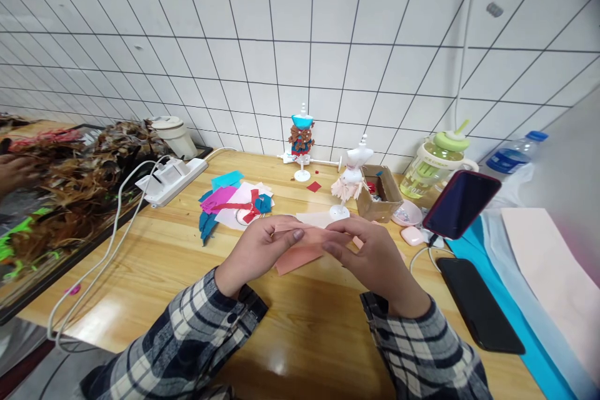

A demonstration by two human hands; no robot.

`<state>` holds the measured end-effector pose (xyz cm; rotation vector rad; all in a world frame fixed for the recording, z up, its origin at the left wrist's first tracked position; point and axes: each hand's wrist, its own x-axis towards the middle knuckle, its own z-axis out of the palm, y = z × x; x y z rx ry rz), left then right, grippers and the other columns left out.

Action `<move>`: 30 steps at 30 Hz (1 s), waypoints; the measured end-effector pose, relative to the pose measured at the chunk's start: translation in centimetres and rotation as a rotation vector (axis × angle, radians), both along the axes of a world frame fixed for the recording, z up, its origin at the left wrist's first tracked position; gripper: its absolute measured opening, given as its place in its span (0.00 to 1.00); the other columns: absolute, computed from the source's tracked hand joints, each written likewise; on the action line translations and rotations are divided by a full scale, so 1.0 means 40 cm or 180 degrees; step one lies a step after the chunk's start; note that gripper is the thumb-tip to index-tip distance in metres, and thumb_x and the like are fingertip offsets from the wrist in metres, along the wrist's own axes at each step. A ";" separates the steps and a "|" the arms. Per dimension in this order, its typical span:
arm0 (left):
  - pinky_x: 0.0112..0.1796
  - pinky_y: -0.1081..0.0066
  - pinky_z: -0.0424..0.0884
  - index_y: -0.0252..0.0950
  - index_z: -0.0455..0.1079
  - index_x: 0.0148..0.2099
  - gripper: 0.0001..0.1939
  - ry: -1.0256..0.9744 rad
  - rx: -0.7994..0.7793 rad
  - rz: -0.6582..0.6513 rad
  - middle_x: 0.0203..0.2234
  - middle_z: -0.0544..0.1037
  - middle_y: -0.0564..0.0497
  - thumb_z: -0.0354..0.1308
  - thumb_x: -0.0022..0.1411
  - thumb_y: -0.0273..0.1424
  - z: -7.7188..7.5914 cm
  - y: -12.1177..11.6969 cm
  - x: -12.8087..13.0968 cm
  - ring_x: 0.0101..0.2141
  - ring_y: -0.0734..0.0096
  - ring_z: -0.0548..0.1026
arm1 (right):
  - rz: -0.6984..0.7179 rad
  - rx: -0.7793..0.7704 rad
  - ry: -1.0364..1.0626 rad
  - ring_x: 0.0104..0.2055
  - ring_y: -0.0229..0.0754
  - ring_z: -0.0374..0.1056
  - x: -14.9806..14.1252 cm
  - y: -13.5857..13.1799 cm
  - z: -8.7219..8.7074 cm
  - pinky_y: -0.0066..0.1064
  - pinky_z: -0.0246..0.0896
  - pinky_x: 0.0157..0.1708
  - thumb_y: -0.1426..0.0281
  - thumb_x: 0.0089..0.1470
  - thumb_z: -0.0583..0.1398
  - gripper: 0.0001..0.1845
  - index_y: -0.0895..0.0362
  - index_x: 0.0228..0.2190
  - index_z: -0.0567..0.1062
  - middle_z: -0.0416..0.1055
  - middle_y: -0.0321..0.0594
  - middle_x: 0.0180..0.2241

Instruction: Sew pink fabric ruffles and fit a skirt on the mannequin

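My left hand (267, 247) and my right hand (363, 250) pinch a sheet of salmon-pink paper (300, 257) between thumbs and fingers, one at each side. The sheet is held above the table, its lower part hanging toward me. Just beyond it stands a small white dress-form figure (355, 162) with a pale pink fringed skirt. Farther back is a second dress form (301, 140) dressed in blue, brown and red. To the left lies a pile of coloured paper scraps (220, 199), with a red strip (255, 203) on top.
At the right are a cardboard box (385, 209), a green-lidded cup (435, 162), a propped phone (462, 205), a flat black phone (480, 303) and large paper sheets (548, 262). A power strip (171, 181) with cables and a tray of feathers (94, 194) lie left; another person's hand (14, 172) is there.
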<state>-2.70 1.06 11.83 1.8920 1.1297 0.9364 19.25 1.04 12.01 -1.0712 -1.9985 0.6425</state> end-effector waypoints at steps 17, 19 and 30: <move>0.45 0.65 0.71 0.38 0.75 0.50 0.23 -0.0829 -0.1311 -0.0775 0.44 0.80 0.47 0.66 0.52 0.38 -0.097 0.019 -0.008 0.45 0.56 0.76 | -0.0119 -0.1001 0.1872 0.25 0.34 0.66 0.017 -0.024 0.014 0.24 0.60 0.23 0.64 0.51 0.65 0.07 0.54 0.30 0.77 0.72 0.32 0.23; 0.44 0.66 0.71 0.36 0.77 0.46 0.18 -0.0780 -0.1490 -0.0939 0.41 0.81 0.47 0.65 0.54 0.39 -0.112 0.016 -0.002 0.43 0.57 0.77 | -0.0205 -0.1301 0.2487 0.23 0.33 0.64 0.020 -0.019 0.010 0.23 0.58 0.21 0.62 0.49 0.66 0.08 0.54 0.30 0.77 0.70 0.31 0.22; 0.34 0.72 0.73 0.34 0.76 0.41 0.14 -0.1505 -0.2162 -0.0699 0.35 0.82 0.48 0.66 0.54 0.36 -0.097 -0.027 0.042 0.34 0.65 0.79 | -0.0643 -0.1831 0.4215 0.37 0.39 0.72 0.017 0.058 -0.031 0.31 0.68 0.40 0.66 0.50 0.64 0.10 0.54 0.36 0.76 0.77 0.36 0.37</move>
